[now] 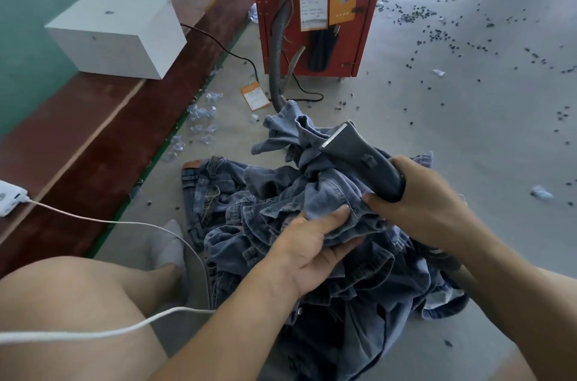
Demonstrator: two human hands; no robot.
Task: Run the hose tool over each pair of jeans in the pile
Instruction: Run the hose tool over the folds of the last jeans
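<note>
While gripping the dark hose tool [359,159] by its handle, right hand [418,202] curled tight, flat nozzle edge angled up and away over the heap. Just beside it, left hand [312,251] pinching a bunched fold of jeans [312,193], thumb on top. Beneath both, pile of jeans [312,287] sprawled on the floor [437,99]. Farther ahead, grey hose [278,46] hanging down the red cabinet [312,6]. Off left, white box [118,34] on the surface [103,131].

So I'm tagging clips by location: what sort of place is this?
Probably a garment workshop floor. A pile of jeans lies on bare concrete, a grey hose runs from a red machine, and thread clippings litter the floor.
</note>
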